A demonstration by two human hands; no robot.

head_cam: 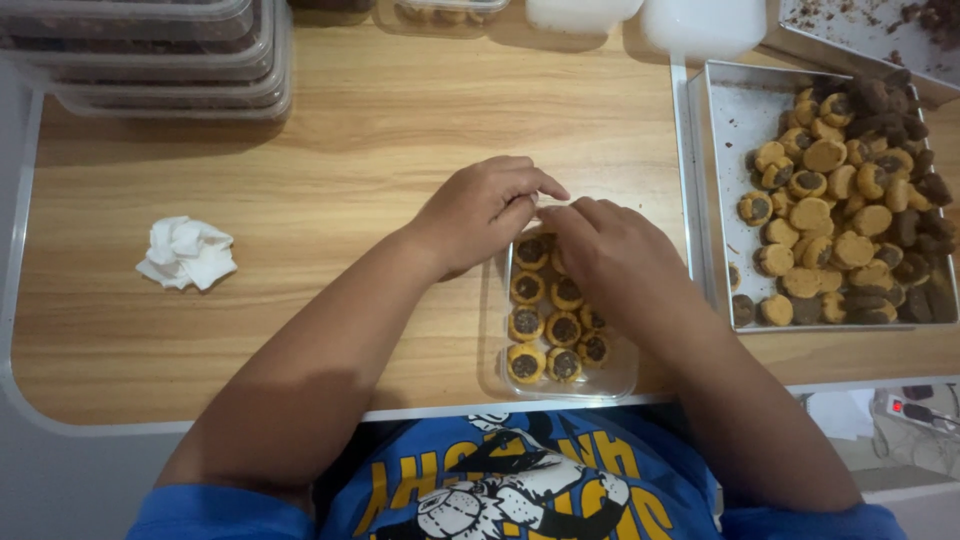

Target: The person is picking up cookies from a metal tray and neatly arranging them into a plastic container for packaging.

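The right hand (612, 252) lies over the far end of a clear plastic box (566, 318), fingers curled down and pinched close, as if setting a cookie into place — though whatever sits under the fingertips is hidden, so I cannot tell whether it holds one. The left hand (480, 212) meets it from the other side, fingers bent inward with the tips touching the box's far rim; it looks closed around nothing I can make out.

To do this step well, I would judge that each cookie should go down flat, dark centre up, snug against its neighbour, with the left hand keeping the light box from sliding on the wooden table (330, 200).

The box stands at the near table edge, just in front of the person. In it lie round golden cookies (545, 330) with dark chocolate middles, in neat rows touching one another; the near end is filled, the far end is covered by the hands.

To the right, just beside the box, a metal tray (722, 130) holds a loose heap of the same cookies plus darker ones — piled toward its right side, its left part bare. At the far left a stack of lidded clear containers (165, 60) stands, well apart. A crumpled white tissue (187, 252) lies alone on the left.
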